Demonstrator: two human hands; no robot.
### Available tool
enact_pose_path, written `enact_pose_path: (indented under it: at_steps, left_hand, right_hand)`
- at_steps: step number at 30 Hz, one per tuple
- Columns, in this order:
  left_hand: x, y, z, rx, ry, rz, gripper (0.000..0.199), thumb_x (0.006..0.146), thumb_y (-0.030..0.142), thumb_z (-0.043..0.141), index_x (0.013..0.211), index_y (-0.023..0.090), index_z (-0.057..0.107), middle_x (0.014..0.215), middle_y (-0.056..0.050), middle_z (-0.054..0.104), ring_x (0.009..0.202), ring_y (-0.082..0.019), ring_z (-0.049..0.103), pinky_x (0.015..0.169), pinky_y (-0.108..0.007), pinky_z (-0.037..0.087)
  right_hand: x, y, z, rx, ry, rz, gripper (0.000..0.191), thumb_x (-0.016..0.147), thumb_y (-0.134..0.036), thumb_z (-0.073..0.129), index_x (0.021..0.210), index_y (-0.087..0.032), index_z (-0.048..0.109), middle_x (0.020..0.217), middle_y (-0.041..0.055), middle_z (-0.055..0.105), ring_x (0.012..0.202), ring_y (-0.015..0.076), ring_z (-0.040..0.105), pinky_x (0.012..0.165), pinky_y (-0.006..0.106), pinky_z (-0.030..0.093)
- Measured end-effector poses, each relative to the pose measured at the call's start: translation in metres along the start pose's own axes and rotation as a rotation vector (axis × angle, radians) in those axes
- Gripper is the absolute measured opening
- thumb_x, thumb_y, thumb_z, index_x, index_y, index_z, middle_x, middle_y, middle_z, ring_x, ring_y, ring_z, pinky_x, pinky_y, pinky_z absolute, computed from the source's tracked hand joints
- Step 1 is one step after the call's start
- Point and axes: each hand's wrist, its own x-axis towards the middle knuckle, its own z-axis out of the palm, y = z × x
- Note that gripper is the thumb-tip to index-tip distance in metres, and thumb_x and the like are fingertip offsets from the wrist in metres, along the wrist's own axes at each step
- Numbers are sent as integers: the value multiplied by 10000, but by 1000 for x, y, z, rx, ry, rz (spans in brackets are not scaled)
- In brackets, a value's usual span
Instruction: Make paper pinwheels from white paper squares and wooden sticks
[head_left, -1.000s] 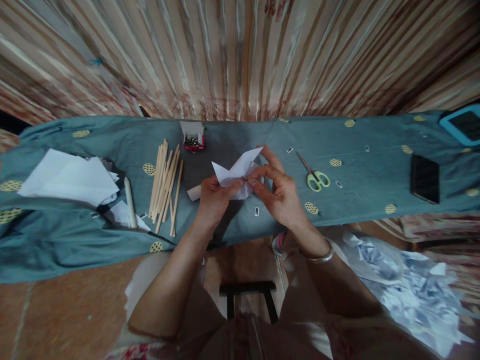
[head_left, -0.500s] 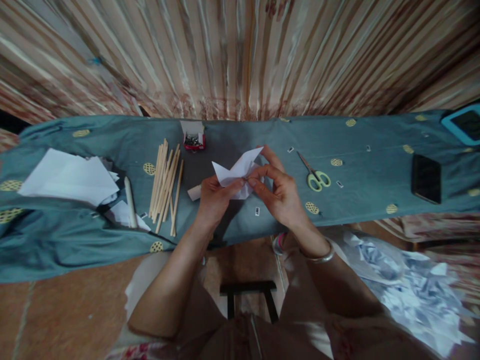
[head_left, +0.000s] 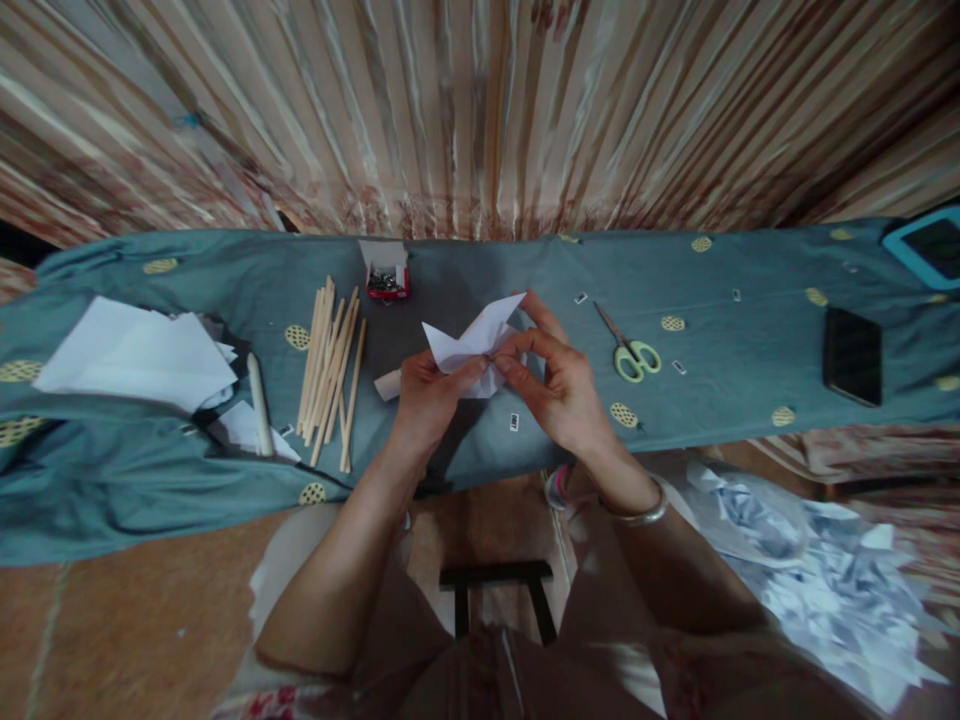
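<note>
Over the middle of the cloth I hold a white paper pinwheel (head_left: 480,335) with pointed, folded blades. My left hand (head_left: 431,400) is closed on its left and lower side, the thumb pressed near the centre. My right hand (head_left: 559,385) pinches at the same centre, with a finger behind the right blade. A tiny dark thing shows between the fingertips, too small to name. A pale flat-ended piece (head_left: 388,385) sticks out left of my left hand; whether I grip it or it lies on the cloth I cannot tell.
Wooden sticks (head_left: 330,365) lie left, below an open box of small metal pins (head_left: 388,282). White paper sheets (head_left: 135,350) and a pale rod (head_left: 260,405) are farther left. Green-handled scissors (head_left: 630,355) and a phone (head_left: 853,355) lie right. A bag of folded paper (head_left: 832,580) stands lower right.
Almost nothing differs. Both hands keep their grip on the pinwheel in the same place, with only a very slight shift of the fingers and the view.
</note>
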Motion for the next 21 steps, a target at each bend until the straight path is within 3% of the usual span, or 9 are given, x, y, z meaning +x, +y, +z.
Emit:
enact_pose_path:
  at_steps: [10,21]
  left_hand:
    - [1,-1,-2,49,3,-4,230,516,316,875,644,177,744,638,11,690,574,-124,567,585,-256,455]
    - [0,5,0,10,-22,-23,246,493,309,896,625,174,738,610,-8,696,523,-113,553,552,-242,474]
  right_hand:
    - [1,2,1,-1,14,11,31,844,-258,672,833,-282,687,1433,12,579,1476,252,393,1251,514,304]
    - [0,8,9,69,69,49,42,847,-269,673,818,-244,688,1406,49,609,1445,244,440,1220,488,311]
